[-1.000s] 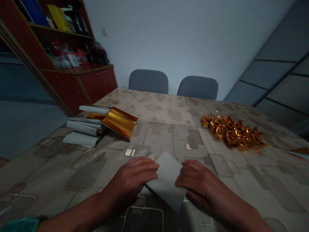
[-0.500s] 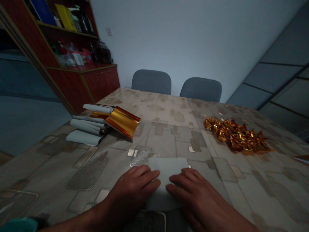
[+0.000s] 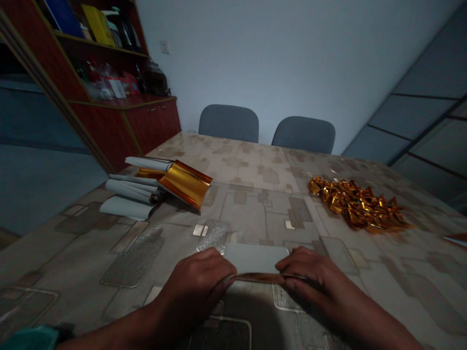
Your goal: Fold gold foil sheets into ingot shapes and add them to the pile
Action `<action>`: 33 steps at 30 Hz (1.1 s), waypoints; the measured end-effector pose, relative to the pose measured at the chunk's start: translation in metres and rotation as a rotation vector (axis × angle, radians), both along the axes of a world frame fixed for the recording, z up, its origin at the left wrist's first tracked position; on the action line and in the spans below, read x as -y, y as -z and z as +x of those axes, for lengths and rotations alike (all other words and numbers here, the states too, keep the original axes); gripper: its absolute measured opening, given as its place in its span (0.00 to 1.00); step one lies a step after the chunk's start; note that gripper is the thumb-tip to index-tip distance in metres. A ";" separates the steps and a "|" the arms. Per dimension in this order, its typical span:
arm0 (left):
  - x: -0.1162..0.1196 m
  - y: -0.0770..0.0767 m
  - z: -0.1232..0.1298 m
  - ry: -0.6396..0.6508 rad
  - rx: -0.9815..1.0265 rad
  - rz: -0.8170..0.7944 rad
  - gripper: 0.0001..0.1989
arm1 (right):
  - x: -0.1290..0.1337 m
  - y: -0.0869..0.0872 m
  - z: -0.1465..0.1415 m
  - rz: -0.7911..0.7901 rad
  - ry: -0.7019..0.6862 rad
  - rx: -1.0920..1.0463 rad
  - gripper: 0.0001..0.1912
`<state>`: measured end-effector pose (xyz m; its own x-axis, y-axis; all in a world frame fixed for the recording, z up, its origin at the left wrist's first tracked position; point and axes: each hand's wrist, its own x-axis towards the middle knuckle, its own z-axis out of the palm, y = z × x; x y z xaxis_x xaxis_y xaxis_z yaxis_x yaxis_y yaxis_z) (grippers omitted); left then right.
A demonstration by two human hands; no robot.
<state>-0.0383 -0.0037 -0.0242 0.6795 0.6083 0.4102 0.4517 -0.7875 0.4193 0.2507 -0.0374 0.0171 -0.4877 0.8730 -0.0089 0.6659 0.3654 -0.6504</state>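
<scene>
A sheet of foil paper lies in front of me, its pale grey back facing up. Its near edge is raised and curled, and a strip of the coppery gold side shows there. My left hand is closed on the left end of that edge, thumb below and fingers on top. At the right end my right hand pinches the same edge between thumb and fingers. Both thumbs are partly hidden.
Stacked foil sheets, gold and grey, lie at the left of the patterned table. Several folded gold foil pieces sit in a cluster at the right. Two grey chairs stand behind. A teal object is at the lower left.
The sheet lay flat under both hands. Its near edge has been lifted and folded away from me, and my hands have moved apart to its two ends and closed on it.
</scene>
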 end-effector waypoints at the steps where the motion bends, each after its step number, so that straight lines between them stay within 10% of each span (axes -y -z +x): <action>1: 0.000 -0.002 0.000 -0.019 -0.006 -0.026 0.12 | -0.001 0.002 -0.001 -0.010 0.021 -0.007 0.10; 14: -0.004 0.017 -0.002 -0.239 -0.068 -0.204 0.29 | -0.010 0.020 -0.009 0.033 0.300 -0.055 0.20; 28: 0.000 0.014 0.004 -0.115 -0.057 0.179 0.20 | -0.016 0.040 -0.013 0.291 0.338 0.299 0.10; 33: 0.014 0.007 0.013 0.211 -0.232 -0.016 0.36 | -0.016 0.040 -0.014 0.309 0.352 0.343 0.10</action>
